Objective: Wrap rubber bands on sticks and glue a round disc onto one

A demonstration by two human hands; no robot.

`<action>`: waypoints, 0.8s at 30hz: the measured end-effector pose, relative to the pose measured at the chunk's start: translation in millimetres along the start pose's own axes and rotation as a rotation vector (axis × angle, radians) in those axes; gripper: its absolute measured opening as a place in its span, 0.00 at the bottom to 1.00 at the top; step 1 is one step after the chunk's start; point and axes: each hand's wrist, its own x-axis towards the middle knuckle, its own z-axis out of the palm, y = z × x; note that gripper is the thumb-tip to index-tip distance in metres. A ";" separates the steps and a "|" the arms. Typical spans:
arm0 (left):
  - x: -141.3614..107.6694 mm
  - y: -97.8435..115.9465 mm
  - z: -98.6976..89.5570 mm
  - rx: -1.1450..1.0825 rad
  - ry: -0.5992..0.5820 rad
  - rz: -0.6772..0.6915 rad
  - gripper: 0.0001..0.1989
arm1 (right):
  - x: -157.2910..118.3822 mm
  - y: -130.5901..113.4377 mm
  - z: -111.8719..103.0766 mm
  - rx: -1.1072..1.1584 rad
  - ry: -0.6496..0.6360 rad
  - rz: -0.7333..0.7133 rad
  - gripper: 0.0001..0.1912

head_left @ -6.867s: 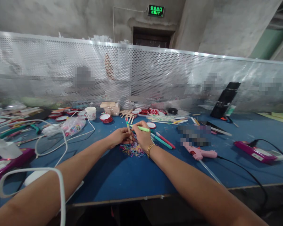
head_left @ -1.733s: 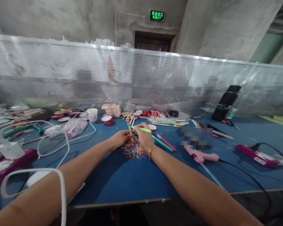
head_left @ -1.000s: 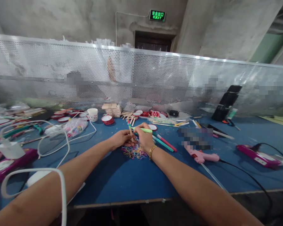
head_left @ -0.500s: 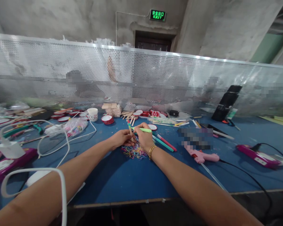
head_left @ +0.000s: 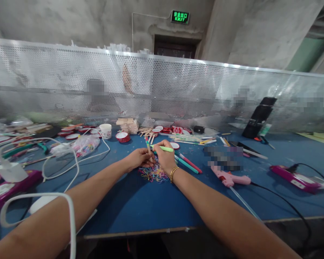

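My left hand [head_left: 139,158] is closed on a thin wooden stick [head_left: 149,148], held upright, with coloured bands near its top. My right hand [head_left: 164,156], with a gold bracelet at the wrist, grips a light green marker [head_left: 166,148] whose tip end points at the stick. Beneath both hands lies a pile of coloured rubber bands [head_left: 154,175]. Just right of my right hand, a teal marker [head_left: 187,164] and a red marker [head_left: 191,163] rest on the blue table [head_left: 140,208].
A pink glue gun [head_left: 229,178] with a black cord lies at the right, near a purple power strip [head_left: 294,178]. White cable loops [head_left: 72,212] cross the left side. Behind the hands stand a paper cup [head_left: 105,131], red-rimmed discs [head_left: 122,137] and wooden sticks [head_left: 190,139].
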 end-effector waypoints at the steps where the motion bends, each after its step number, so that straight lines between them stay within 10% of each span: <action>1: 0.3 -0.1 -0.1 0.002 0.002 -0.003 0.16 | 0.1 -0.3 -0.1 0.000 0.002 -0.005 0.05; 24: -1.2 0.9 1.5 -0.001 0.011 0.005 0.16 | -0.7 0.6 -0.8 -0.060 -0.006 -0.020 0.05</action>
